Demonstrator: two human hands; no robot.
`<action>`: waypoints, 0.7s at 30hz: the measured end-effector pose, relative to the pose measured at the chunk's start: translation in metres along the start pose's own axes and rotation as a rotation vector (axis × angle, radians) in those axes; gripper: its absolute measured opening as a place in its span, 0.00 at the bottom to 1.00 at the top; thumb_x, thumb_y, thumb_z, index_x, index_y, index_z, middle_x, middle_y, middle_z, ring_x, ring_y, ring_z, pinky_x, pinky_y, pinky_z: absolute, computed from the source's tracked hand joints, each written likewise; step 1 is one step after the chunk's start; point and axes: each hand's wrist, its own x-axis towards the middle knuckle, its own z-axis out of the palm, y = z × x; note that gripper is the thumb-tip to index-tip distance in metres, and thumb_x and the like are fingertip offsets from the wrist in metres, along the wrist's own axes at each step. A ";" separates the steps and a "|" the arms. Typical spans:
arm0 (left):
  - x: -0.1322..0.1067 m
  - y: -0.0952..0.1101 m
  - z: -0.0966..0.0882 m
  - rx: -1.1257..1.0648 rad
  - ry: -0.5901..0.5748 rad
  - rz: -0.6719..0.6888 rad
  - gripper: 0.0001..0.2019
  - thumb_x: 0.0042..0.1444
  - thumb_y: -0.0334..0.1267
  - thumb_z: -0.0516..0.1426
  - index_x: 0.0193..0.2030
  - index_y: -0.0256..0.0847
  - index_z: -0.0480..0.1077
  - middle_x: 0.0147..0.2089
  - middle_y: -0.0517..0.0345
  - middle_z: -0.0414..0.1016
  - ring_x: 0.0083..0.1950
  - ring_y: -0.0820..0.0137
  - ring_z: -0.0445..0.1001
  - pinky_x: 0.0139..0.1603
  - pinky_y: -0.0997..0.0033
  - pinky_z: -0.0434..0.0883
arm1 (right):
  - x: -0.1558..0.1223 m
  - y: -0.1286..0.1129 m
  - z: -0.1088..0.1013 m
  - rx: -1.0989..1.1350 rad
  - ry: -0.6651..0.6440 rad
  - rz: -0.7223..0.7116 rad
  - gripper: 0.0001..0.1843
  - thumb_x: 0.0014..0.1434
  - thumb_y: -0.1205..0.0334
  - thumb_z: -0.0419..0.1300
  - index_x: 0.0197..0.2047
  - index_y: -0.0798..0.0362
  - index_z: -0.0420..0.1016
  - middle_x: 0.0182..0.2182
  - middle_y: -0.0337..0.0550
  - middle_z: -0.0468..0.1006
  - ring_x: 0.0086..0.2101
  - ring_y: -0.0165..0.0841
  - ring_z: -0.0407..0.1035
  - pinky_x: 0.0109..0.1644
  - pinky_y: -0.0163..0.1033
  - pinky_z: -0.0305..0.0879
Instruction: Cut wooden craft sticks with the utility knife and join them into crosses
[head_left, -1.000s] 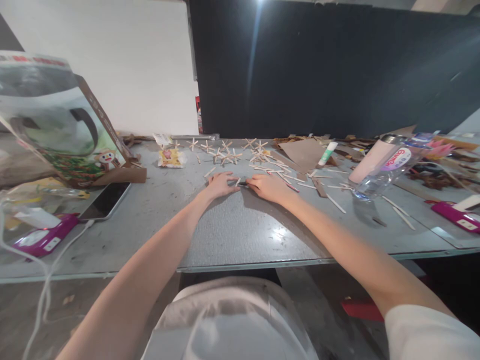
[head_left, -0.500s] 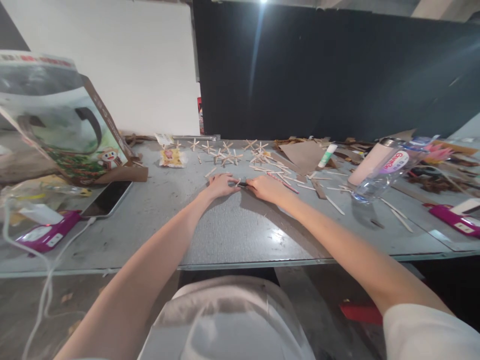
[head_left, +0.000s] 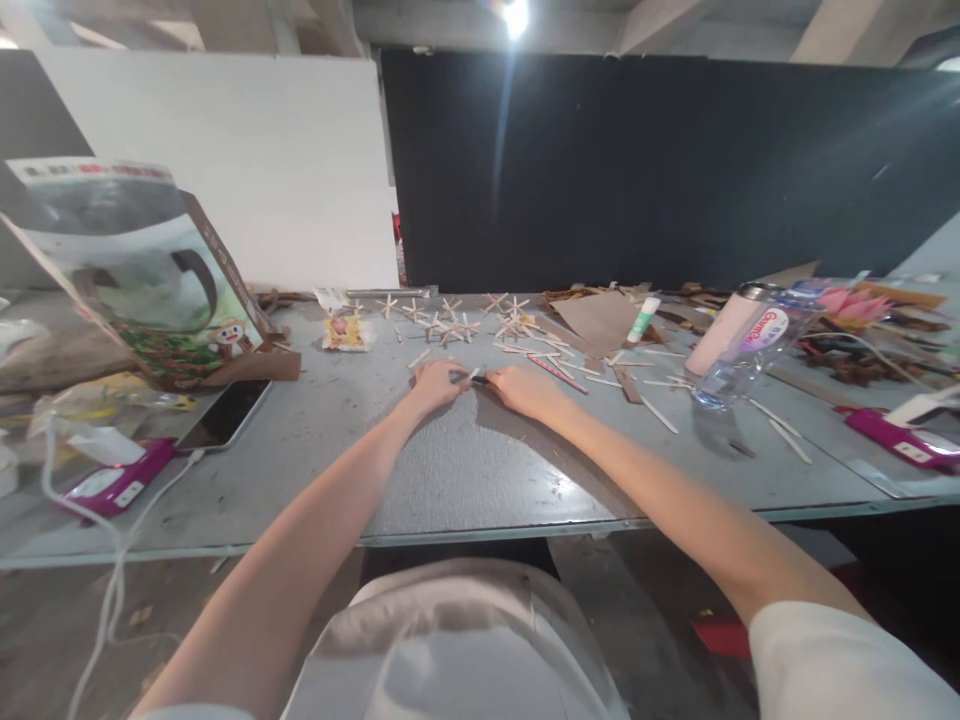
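Note:
My left hand (head_left: pixel 437 384) is closed on a short pale wooden stick (head_left: pixel 473 374) just above the table. My right hand (head_left: pixel 523 389) grips a slim dark tool (head_left: pixel 481 379); its tip touches or nearly touches the stick, and its kind is too small to tell. Behind the hands lie several star shapes (head_left: pixel 450 327) made of crossed wooden sticks. Loose pale sticks (head_left: pixel 551 349) are scattered beyond my right hand, along with a pink patterned strip (head_left: pixel 556 374).
To the left are a phone (head_left: pixel 227 415), a purple power strip (head_left: pixel 120 480) with white cables, a printed bag (head_left: pixel 150 290) and a small yellow packet (head_left: pixel 347 333). On the right stand a glue stick (head_left: pixel 643 320), a pink flask (head_left: pixel 724 335) and a clear bottle (head_left: pixel 727 380). Cardboard (head_left: pixel 596 318) lies behind.
The view has tilted upward, showing more of the ceiling. Both hands stay close together, with the stick and dark tool still between them and the stick's angle slightly changed.

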 end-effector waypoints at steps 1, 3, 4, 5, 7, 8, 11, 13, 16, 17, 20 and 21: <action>0.000 0.000 0.000 0.012 0.004 0.002 0.10 0.53 0.41 0.70 0.44 0.48 0.85 0.56 0.45 0.82 0.65 0.49 0.74 0.67 0.47 0.66 | 0.000 -0.002 -0.001 -0.012 0.001 0.018 0.19 0.76 0.60 0.47 0.56 0.53 0.77 0.44 0.59 0.84 0.43 0.44 0.81 0.44 0.40 0.70; 0.000 -0.001 0.000 0.040 0.012 -0.001 0.11 0.54 0.43 0.69 0.44 0.48 0.85 0.53 0.46 0.84 0.63 0.51 0.75 0.65 0.50 0.68 | -0.001 -0.006 -0.003 -0.030 -0.002 0.044 0.18 0.75 0.62 0.48 0.56 0.53 0.77 0.44 0.59 0.84 0.43 0.45 0.81 0.44 0.41 0.70; 0.000 0.000 0.000 0.056 0.015 -0.005 0.12 0.54 0.43 0.69 0.45 0.48 0.85 0.52 0.46 0.84 0.62 0.53 0.76 0.65 0.51 0.69 | -0.001 -0.007 -0.004 -0.036 -0.007 0.051 0.17 0.74 0.63 0.48 0.56 0.53 0.77 0.44 0.59 0.84 0.43 0.45 0.81 0.44 0.42 0.70; 0.000 0.000 0.000 0.073 0.019 -0.011 0.11 0.54 0.43 0.69 0.45 0.48 0.85 0.52 0.47 0.84 0.61 0.54 0.76 0.65 0.51 0.68 | -0.001 -0.009 -0.005 -0.040 -0.011 0.057 0.17 0.74 0.64 0.48 0.56 0.54 0.77 0.44 0.59 0.84 0.43 0.46 0.81 0.43 0.42 0.71; -0.001 0.003 0.000 0.110 0.028 -0.029 0.08 0.56 0.42 0.68 0.43 0.48 0.85 0.54 0.48 0.84 0.61 0.54 0.76 0.67 0.49 0.65 | 0.000 -0.012 -0.007 -0.048 -0.023 0.068 0.17 0.74 0.65 0.49 0.55 0.56 0.77 0.44 0.60 0.84 0.43 0.47 0.81 0.43 0.42 0.71; -0.002 0.004 -0.001 0.127 0.032 -0.038 0.07 0.56 0.42 0.67 0.41 0.47 0.85 0.54 0.48 0.83 0.61 0.54 0.75 0.68 0.48 0.63 | 0.000 -0.013 -0.008 -0.051 -0.031 0.073 0.17 0.73 0.66 0.50 0.55 0.56 0.77 0.43 0.61 0.84 0.43 0.47 0.81 0.43 0.42 0.71; -0.004 0.010 -0.002 0.172 0.032 -0.050 0.07 0.59 0.41 0.65 0.37 0.45 0.85 0.54 0.46 0.83 0.62 0.52 0.74 0.69 0.47 0.60 | -0.001 -0.017 -0.011 -0.055 -0.057 0.085 0.17 0.71 0.70 0.50 0.56 0.58 0.76 0.43 0.61 0.83 0.44 0.47 0.81 0.44 0.41 0.72; -0.006 0.014 -0.002 0.196 0.027 -0.049 0.08 0.60 0.39 0.62 0.37 0.44 0.85 0.53 0.45 0.84 0.61 0.52 0.75 0.68 0.49 0.61 | -0.001 -0.019 -0.013 -0.056 -0.072 0.088 0.18 0.70 0.72 0.50 0.56 0.58 0.76 0.44 0.62 0.83 0.47 0.46 0.81 0.46 0.41 0.72; -0.008 0.019 -0.002 0.234 0.032 -0.043 0.10 0.60 0.36 0.60 0.36 0.44 0.85 0.49 0.45 0.85 0.59 0.52 0.76 0.66 0.50 0.62 | -0.002 -0.022 -0.017 -0.053 -0.091 0.088 0.19 0.70 0.72 0.49 0.57 0.59 0.76 0.47 0.63 0.83 0.50 0.46 0.80 0.50 0.42 0.71; -0.009 0.021 -0.002 0.246 0.038 -0.039 0.10 0.60 0.34 0.60 0.36 0.44 0.85 0.48 0.45 0.85 0.59 0.52 0.76 0.66 0.50 0.63 | -0.003 -0.022 -0.018 -0.051 -0.098 0.087 0.19 0.71 0.72 0.49 0.58 0.59 0.76 0.47 0.64 0.82 0.51 0.46 0.79 0.51 0.42 0.71; -0.009 0.022 0.000 0.272 0.057 -0.022 0.11 0.59 0.32 0.59 0.34 0.43 0.85 0.46 0.45 0.85 0.59 0.52 0.76 0.66 0.52 0.63 | -0.003 -0.024 -0.022 -0.039 -0.134 0.074 0.18 0.72 0.68 0.52 0.60 0.59 0.75 0.50 0.66 0.81 0.52 0.46 0.78 0.53 0.42 0.70; -0.009 0.022 0.001 0.276 0.063 -0.015 0.11 0.59 0.31 0.59 0.33 0.43 0.84 0.47 0.44 0.85 0.60 0.53 0.75 0.65 0.53 0.64 | -0.003 -0.025 -0.022 -0.033 -0.151 0.064 0.18 0.72 0.67 0.53 0.60 0.60 0.75 0.50 0.67 0.81 0.53 0.46 0.78 0.54 0.43 0.70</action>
